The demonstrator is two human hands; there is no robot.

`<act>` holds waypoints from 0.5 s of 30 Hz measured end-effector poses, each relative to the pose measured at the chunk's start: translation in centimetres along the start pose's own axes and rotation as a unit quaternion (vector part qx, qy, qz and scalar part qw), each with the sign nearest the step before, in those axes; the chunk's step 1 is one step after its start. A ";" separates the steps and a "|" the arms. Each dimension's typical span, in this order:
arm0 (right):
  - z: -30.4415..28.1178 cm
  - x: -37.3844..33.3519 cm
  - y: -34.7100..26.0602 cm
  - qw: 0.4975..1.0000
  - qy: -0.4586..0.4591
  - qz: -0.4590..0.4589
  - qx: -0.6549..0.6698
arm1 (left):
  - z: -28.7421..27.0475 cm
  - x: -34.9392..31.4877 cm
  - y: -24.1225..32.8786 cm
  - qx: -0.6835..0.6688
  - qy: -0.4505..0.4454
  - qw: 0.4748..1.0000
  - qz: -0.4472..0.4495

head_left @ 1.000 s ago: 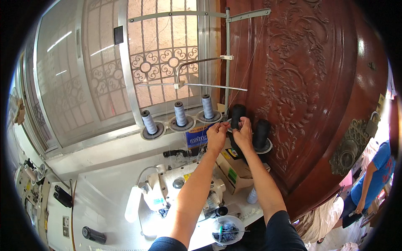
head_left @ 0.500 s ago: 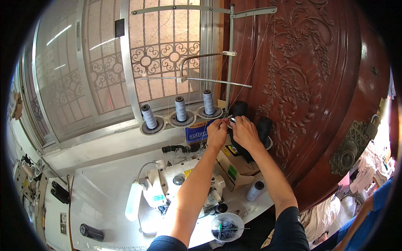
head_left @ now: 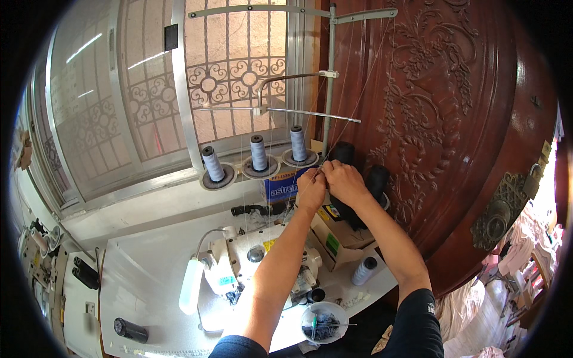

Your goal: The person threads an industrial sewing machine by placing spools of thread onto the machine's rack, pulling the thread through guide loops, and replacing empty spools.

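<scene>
**Fingers pinched on fine thread beside the spool stand**

Fingers (head_left: pixel 319 174) of both hands are brought together on a thin thread (head_left: pixel 349 113) just in front of the black cone (head_left: pixel 344 153); the left hand (head_left: pixel 311 190) and right hand (head_left: pixel 345 182) are touching, and each seems closed on the strand, though the thread is too fine to be traced between them.

Room is bounded, largest first, by the carved wooden door (head_left: pixel 453 137) close on the right and the barred window (head_left: pixel 239 71) behind. Open bench (head_left: pixel 143 280) is left only to the left of the sewing machine (head_left: pixel 262 262).

Risks are judged as follows — the taut thread could be snapped or pulled from the overhead guide rod (head_left: pixel 328 77) if tugged sideways. The neighbouring grey spools (head_left: pixel 258 153) could be knocked by a wrist, and their lines tangled. The small bowl (head_left: pixel 323 322) at the bench edge could be swept off by a withdrawn elbow.
</scene>
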State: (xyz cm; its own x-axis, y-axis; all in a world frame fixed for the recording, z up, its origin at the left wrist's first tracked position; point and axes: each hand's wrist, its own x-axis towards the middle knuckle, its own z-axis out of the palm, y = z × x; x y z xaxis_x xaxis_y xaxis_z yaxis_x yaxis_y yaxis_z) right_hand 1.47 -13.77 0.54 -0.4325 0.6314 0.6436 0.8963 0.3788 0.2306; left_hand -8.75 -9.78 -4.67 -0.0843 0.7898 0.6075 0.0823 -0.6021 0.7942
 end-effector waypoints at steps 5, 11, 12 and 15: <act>-2.2 -3.1 -0.5 0.963 0.145 0.197 0.111 | 0.0 0.4 -0.8 -0.050 -0.031 0.996 -0.068; -7.8 -14.1 -4.5 0.910 -0.109 0.364 0.167 | 0.9 -1.2 -0.3 0.331 -0.056 0.936 0.108; -7.3 -16.4 -4.5 0.887 -0.180 0.394 0.158 | 1.4 -1.9 0.6 0.374 -0.110 0.910 0.139; -5.9 -21.4 -6.4 0.874 -0.267 0.403 0.040 | 2.7 -4.9 6.1 0.309 -0.288 0.906 -0.027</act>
State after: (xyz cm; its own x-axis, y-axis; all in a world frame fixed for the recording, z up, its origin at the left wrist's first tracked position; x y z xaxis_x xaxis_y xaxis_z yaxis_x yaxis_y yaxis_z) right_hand 5.59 -33.75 -10.38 0.3339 0.9327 0.1366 0.9304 -0.3029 -0.2065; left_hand -5.18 -17.04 -2.83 0.4126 0.8532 0.3190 0.6493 -0.5211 0.5539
